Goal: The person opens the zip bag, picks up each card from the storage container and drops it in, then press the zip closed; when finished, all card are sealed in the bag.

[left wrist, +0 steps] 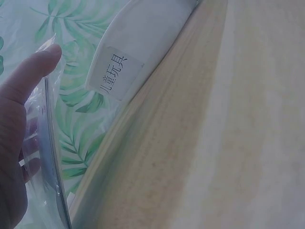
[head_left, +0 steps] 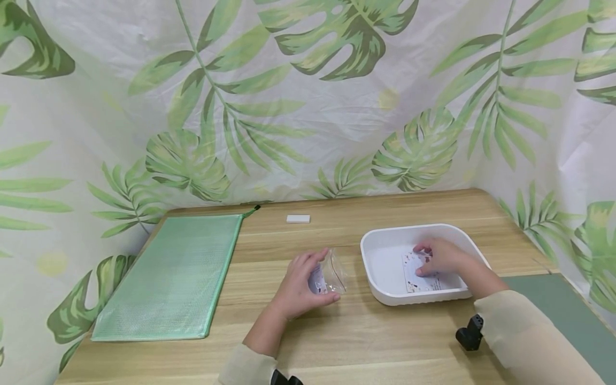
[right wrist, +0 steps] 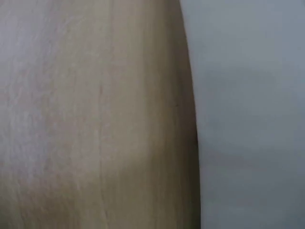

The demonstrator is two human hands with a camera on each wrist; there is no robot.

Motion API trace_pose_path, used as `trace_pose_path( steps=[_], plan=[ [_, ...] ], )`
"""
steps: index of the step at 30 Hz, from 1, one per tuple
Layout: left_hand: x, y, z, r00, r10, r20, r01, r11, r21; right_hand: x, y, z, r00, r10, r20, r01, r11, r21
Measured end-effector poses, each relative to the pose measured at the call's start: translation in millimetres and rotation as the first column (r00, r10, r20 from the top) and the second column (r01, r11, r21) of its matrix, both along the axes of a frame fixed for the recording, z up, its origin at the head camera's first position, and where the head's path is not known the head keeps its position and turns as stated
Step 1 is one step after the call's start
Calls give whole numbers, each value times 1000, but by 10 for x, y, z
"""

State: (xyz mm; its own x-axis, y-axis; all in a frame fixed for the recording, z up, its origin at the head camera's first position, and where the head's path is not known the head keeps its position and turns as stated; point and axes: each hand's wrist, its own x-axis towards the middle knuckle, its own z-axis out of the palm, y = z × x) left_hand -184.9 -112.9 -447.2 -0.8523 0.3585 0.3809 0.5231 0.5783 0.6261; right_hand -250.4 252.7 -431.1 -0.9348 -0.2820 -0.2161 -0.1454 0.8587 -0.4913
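My left hand holds a clear zip bag upright above the table, thumb on the near side and fingers on the far side. A printed piece sits inside the bag, partly hidden by the hand. In the left wrist view the bag appears edge-on beside the thumb. My right hand reaches into a white plastic tray. Its thumb and index finger, parted, lie over a white card with small brown and red speckles and some print. The hand covers part of that card.
A green mesh zip pouch lies flat at the left. At the back is a small white block. A dark green mat covers the right table edge. The tray's side bears a label. A leaf-print curtain hangs behind.
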Motion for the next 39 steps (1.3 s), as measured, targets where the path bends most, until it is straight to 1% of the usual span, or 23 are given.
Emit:
trace_pose_path(
  steps=[7,14,19,22,25,28,34,39],
  plan=[
    [-2,1,-3,1000,7,0,-7,1000,-8,-26,-12,-2,1000,-9,-16,9,1000,4],
    [1,1,2,1000,5,3,-5,1000,-3,-23,-10,16,999,-36,-1,36,999,-24],
    [3,-1,-1,1000,7,10,-7,1000,-5,-27,3,29,999,-43,4,43,999,-20],
    [1,-1,-3,1000,9,13,-9,1000,-7,-34,16,29,997,-79,16,79,997,-25],
    [1,-1,-3,1000,9,15,-9,1000,-8,-38,45,33,992,-119,36,121,990,-69],
    [1,-2,-5,1000,7,14,-7,1000,-8,-48,67,45,989,-138,57,144,983,-110],
    [1,-3,1,1000,4,10,-4,1000,-4,-94,90,56,987,-141,79,149,983,-105],
    [3,-1,8,1000,2,5,-2,1000,-5,-88,81,70,987,-147,66,153,983,-102]
  ],
)
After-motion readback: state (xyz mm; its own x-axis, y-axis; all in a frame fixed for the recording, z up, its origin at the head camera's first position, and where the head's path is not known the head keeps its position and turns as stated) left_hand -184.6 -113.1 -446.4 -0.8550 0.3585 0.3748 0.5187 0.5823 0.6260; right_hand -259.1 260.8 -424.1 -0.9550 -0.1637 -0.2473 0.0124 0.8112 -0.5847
